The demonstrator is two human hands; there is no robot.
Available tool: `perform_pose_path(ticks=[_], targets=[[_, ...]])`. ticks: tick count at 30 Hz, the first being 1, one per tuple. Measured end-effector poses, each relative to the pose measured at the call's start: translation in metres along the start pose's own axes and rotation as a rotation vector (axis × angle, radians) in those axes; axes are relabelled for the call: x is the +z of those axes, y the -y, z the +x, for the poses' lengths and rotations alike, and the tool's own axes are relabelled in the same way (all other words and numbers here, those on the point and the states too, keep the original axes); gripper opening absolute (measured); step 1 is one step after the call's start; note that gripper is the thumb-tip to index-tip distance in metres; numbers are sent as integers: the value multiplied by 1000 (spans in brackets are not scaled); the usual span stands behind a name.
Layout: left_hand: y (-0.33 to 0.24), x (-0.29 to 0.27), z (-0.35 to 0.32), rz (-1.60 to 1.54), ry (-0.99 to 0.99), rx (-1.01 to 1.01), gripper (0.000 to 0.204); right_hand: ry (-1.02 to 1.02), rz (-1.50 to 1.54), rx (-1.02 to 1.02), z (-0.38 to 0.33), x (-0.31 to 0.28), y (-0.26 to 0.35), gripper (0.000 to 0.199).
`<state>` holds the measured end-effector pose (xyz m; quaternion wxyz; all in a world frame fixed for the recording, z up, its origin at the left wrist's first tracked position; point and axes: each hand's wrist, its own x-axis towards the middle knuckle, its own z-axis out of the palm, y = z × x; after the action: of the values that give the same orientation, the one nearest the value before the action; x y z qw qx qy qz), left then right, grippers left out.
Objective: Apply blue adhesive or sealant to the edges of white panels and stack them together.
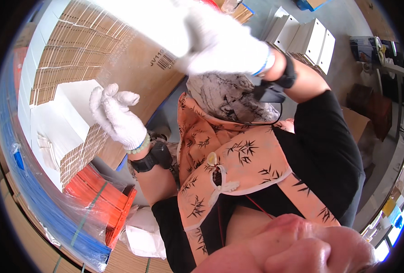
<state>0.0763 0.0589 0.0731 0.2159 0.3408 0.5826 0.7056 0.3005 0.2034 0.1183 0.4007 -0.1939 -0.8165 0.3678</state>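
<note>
White-gloved L hand (113, 111): fingers parted and loosely curled, thumb apart, gripping nothing visible – just beside the white folded card panels.
White-gloved R hand (224, 48): raised at top centre, blurred; meets the bright white panel in view, but glare hides the edge – can't tell if it's gripping or only touching.
Bright white panel (143, 20): top centre-L, washed out, partly covering the brown cardboard sheet w/ printed barcode (136, 77). Its far end runs out of view.
White folded card panels (77, 107): L side, behind & left of L hand's fingers, next to a stack of thin brown cardboard layers (77, 148).
Tall brown cardboard stack w/ pale edges (72, 43): upper L, beside the barcode sheet.
Wrapped goods: orange-red plastic pieces (97, 193) under clear film, lower L; long blue plastic bundle (56, 223) alongside.
White boxes w/ round holes (309, 41): upper R, side by side, beyond R forearm.
Clothing: peach apron w/ black bamboo print (252, 157) over black top; black strap on each wrist, pale bead bracelet (140, 145) on L wrist.
</note>
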Motion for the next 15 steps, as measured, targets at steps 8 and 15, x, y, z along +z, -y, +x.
perform_pose_path(ticks=[8, 15], targets=[[40, -31, 14, -117, -25, -156, 40, -634, -437, 816, -153, -142, -138, 92], [55, -19, 8, -5, -10, -289, 39, -516, -429, 1451, -258, -168, -253, 101]])
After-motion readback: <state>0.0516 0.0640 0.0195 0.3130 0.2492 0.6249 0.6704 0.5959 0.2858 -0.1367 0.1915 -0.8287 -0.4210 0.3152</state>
